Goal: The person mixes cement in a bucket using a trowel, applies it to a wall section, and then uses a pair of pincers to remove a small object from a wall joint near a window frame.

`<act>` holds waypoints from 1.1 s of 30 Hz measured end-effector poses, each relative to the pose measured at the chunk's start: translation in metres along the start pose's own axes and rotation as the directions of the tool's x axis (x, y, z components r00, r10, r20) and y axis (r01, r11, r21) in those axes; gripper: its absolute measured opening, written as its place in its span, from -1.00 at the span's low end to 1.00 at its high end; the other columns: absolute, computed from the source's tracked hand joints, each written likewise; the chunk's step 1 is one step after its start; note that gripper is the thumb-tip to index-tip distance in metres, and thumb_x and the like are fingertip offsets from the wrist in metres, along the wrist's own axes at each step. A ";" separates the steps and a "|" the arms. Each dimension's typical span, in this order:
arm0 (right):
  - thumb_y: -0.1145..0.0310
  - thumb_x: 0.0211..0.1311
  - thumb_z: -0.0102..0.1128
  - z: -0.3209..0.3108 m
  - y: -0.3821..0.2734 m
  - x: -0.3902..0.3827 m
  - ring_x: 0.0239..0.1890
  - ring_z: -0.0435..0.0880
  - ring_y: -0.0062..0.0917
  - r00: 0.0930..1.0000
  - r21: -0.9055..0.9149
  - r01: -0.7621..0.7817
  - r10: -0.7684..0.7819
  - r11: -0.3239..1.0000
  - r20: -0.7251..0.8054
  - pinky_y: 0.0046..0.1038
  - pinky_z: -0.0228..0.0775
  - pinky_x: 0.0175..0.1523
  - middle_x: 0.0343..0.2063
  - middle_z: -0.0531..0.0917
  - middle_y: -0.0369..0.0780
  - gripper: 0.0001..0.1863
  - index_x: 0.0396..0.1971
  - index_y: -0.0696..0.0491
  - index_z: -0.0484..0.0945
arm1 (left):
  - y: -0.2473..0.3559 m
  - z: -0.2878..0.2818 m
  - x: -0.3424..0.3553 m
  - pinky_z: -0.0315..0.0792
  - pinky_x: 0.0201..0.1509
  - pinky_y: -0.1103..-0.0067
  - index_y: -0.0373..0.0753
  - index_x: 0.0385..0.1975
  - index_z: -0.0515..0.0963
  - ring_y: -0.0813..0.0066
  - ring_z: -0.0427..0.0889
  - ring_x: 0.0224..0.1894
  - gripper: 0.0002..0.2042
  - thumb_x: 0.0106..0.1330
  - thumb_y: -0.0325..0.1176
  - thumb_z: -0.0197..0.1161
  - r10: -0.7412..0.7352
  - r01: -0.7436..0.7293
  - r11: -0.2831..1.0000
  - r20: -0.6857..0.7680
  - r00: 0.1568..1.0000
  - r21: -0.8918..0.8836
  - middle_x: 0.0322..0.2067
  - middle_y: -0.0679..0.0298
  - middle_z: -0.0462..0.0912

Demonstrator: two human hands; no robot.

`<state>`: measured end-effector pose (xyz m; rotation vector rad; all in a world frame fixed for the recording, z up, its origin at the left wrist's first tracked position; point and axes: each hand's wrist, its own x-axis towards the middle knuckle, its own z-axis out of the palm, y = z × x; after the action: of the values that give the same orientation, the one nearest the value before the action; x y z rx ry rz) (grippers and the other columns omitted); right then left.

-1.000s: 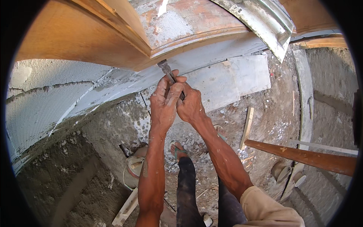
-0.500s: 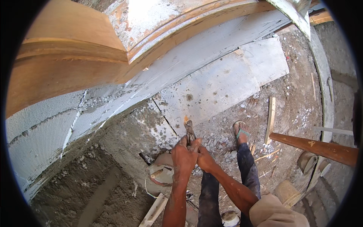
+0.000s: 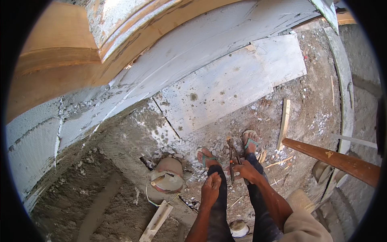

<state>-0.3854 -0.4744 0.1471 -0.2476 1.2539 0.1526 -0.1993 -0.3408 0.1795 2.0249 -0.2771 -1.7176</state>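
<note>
In my right hand [image 3: 244, 170] is a pair of pliers [image 3: 231, 151], held by the handles, which are spread. Its head points away from me, near the toes of my sandaled feet, with a small orange-tan bit at the jaws. My left hand [image 3: 211, 188] is apart from the pliers, in front of my left leg. Its fingers curl together, and whatever they may hold is hidden. To its left stands a round bucket [image 3: 168, 164] filled with grey mortar, with a wooden-handled tool [image 3: 159, 180] lying across it.
Pale boards [image 3: 225, 90] lie along the white wall [image 3: 169, 68]. Rubble [image 3: 189, 165] is scattered by my feet. A wooden post [image 3: 330, 160] and a wood strip [image 3: 284, 123] are to the right. Wet mortar [image 3: 100, 201] covers the lower left; a white pot [image 3: 238, 228] sits behind my feet.
My hands have separated. The right hand has carried the pliers to the right, and their handles now stand apart. My left hand has let go and drawn back toward me.
</note>
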 end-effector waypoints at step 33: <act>0.60 0.25 -0.01 -0.103 -0.187 0.214 -0.31 0.69 -0.43 0.627 -0.120 0.776 -0.735 0.620 0.257 -0.30 0.68 -0.22 -0.16 0.67 -0.11 -0.34 0.41 0.13 0.29 | 0.116 -0.022 0.189 0.56 0.20 0.30 -0.22 0.26 0.49 0.07 0.67 0.13 -0.56 0.51 -0.12 0.26 0.531 -0.377 0.465 0.088 0.843 0.801 0.07 0.03 0.64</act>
<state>-0.3685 -0.6865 -0.0676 -0.9297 0.8485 -0.4289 -0.1238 -0.5201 0.0707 2.3147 -1.6452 -1.1029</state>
